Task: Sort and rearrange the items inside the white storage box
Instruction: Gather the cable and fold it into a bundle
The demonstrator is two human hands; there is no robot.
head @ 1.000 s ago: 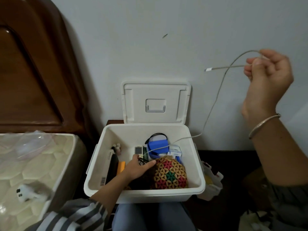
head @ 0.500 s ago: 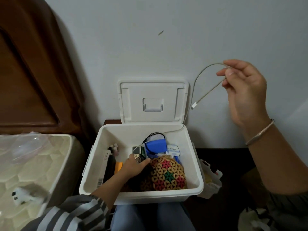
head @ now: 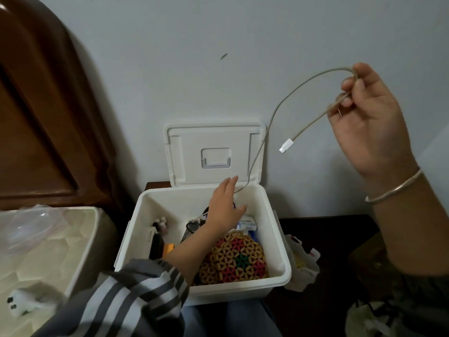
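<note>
The rectangular plastic storage box (head: 274,239) is plain white, and so is its hinged flat lid (head: 189,154). The thin braided cable (head: 286,95) is a dull beige with a white plug (head: 286,145). Best bit is the round woven pouch (head: 238,259): a tan flower lattice with red patches and green in the middle. There's also a small orange block (head: 168,248) and a black slab (head: 155,246). The striped fabric sleeve (head: 136,295) is grey and white, the thin metal bangle (head: 393,190) silver, and the carved wooden headboard (head: 36,105) dark reddish brown.

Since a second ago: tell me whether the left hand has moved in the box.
Yes. The left hand has gone from the woven pouch back toward the open lid and the cable.
</note>
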